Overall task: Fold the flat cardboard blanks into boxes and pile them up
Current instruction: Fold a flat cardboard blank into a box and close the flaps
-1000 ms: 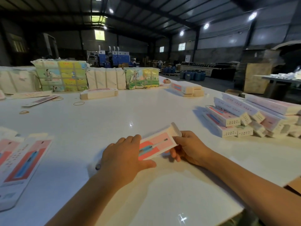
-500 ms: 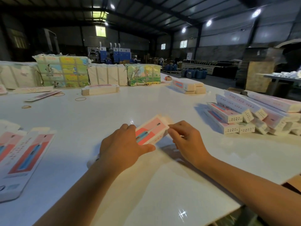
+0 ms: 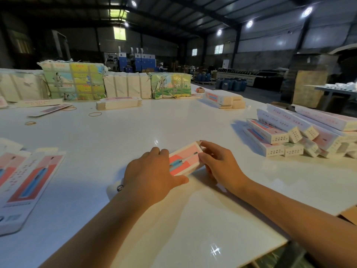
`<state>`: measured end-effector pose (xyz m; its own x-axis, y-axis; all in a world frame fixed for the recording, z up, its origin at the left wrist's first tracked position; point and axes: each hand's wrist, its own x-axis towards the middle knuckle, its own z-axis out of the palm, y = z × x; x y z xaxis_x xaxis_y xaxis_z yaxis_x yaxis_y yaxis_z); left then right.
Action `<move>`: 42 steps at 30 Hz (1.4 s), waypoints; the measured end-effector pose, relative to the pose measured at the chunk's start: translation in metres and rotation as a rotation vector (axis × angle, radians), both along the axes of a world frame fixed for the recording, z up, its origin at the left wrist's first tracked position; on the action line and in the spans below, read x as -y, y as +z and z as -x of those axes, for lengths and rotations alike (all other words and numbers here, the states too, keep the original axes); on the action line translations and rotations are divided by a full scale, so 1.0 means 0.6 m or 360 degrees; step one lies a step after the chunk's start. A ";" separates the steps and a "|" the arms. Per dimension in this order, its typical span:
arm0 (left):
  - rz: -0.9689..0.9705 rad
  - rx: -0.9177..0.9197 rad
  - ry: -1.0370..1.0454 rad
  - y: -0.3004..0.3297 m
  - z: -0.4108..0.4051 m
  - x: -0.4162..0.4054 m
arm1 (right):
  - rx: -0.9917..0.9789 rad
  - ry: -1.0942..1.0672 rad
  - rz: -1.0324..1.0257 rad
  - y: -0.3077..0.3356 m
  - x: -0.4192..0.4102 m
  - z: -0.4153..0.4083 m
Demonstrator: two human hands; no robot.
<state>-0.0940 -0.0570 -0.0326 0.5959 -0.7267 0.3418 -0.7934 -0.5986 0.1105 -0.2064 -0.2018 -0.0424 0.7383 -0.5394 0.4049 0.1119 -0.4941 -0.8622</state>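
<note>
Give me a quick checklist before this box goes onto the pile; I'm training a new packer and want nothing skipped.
1. Both hands on the box: ok; left hand holds the near part, right hand the far end.
2. Far end flap closed: cannot tell, right fingers cover it.
3. Near end closed: cannot tell, hidden under the left hand.
4. Pile of finished boxes within sight on the right: ok.
5. Table between box and pile free of things: ok.
6. Flat blanks waiting at left: ok.
</note>
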 end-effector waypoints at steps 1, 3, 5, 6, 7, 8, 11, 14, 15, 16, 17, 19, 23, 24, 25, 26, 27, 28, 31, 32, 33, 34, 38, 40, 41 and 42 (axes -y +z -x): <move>0.0014 -0.0022 0.0003 -0.001 -0.001 0.000 | 0.0005 -0.0043 0.0019 0.000 -0.001 0.000; 0.0032 -0.0042 0.0000 -0.002 -0.003 0.000 | -0.0026 -0.0090 0.0059 -0.001 0.002 -0.002; 0.0036 -0.0031 -0.0005 -0.005 -0.003 0.001 | -0.0045 -0.0091 0.0081 -0.004 0.004 -0.005; 0.0037 -0.0021 -0.0007 -0.006 -0.002 0.002 | -0.0050 -0.0099 0.0101 -0.005 0.007 -0.006; 0.0039 -0.0014 -0.0009 -0.006 -0.002 0.003 | -0.0056 -0.0100 0.0125 -0.005 0.007 -0.006; 0.0047 -0.0016 -0.0012 -0.007 -0.001 0.004 | -0.0054 -0.0096 0.0141 -0.006 0.008 -0.006; 0.0094 -0.0047 -0.0031 -0.009 0.002 0.007 | -0.0029 -0.0057 0.0136 -0.006 0.006 -0.007; 0.0123 -0.0033 -0.0045 -0.010 0.005 0.009 | -0.0035 -0.0003 0.0157 -0.005 0.006 -0.005; 0.0136 -0.0038 -0.0043 -0.010 0.004 0.009 | -0.0037 0.0011 0.0165 -0.004 0.006 -0.005; 0.0149 -0.0050 -0.0040 -0.010 0.004 0.009 | -0.0041 0.0018 0.0165 -0.004 0.007 -0.005; 0.0160 -0.0062 -0.0037 -0.010 0.004 0.009 | -0.0050 0.0003 0.0178 -0.004 0.008 -0.006; 0.0173 -0.0076 -0.0040 -0.009 0.004 0.008 | -0.0046 -0.0143 0.0291 -0.002 0.010 -0.004; 0.0263 -0.0162 -0.0052 -0.004 0.004 0.005 | 0.0053 -0.0465 0.0220 0.006 0.017 -0.004; 0.0273 -0.0189 -0.0061 -0.003 0.006 0.005 | 0.0045 -0.0381 -0.0094 0.008 0.021 -0.005; 0.0270 -0.0207 -0.0075 -0.003 0.008 0.005 | 0.0062 -0.0188 -0.0555 0.013 0.022 -0.006; 0.0261 -0.0211 -0.0092 -0.004 0.010 0.006 | 0.0099 0.0090 -0.1061 0.018 0.025 -0.006; 0.0252 -0.0200 -0.0107 -0.005 0.012 0.007 | 0.0135 0.0303 -0.1414 0.021 0.028 -0.004; 0.0245 -0.0184 -0.0116 -0.006 0.014 0.009 | 0.0112 0.0393 -0.1499 0.024 0.029 -0.004; 0.0221 -0.0186 -0.0139 -0.011 0.017 0.014 | -0.0004 0.0108 -0.0654 0.010 0.021 -0.007; 0.0220 -0.0187 -0.0144 -0.013 0.018 0.015 | -0.0025 -0.0026 -0.0199 0.002 0.015 -0.008; 0.0219 -0.0176 -0.0143 -0.014 0.018 0.017 | -0.0040 -0.0125 0.0153 -0.004 0.009 -0.008; 0.0214 -0.0157 -0.0143 -0.014 0.019 0.017 | -0.0050 -0.0171 0.0346 -0.007 0.002 -0.007; 0.0161 -0.0129 -0.0145 -0.015 0.018 0.014 | -0.0021 -0.0092 0.0317 -0.016 0.000 -0.010; 0.0173 -0.0080 -0.0127 -0.014 0.016 0.010 | 0.0057 0.0018 -0.0049 -0.009 0.001 -0.007; 0.0170 -0.0043 -0.0121 -0.014 0.015 0.010 | 0.0085 0.0071 -0.0212 -0.006 0.002 -0.005; 0.0164 -0.0002 -0.0115 -0.014 0.015 0.010 | 0.0104 0.0106 -0.0318 -0.003 0.004 -0.004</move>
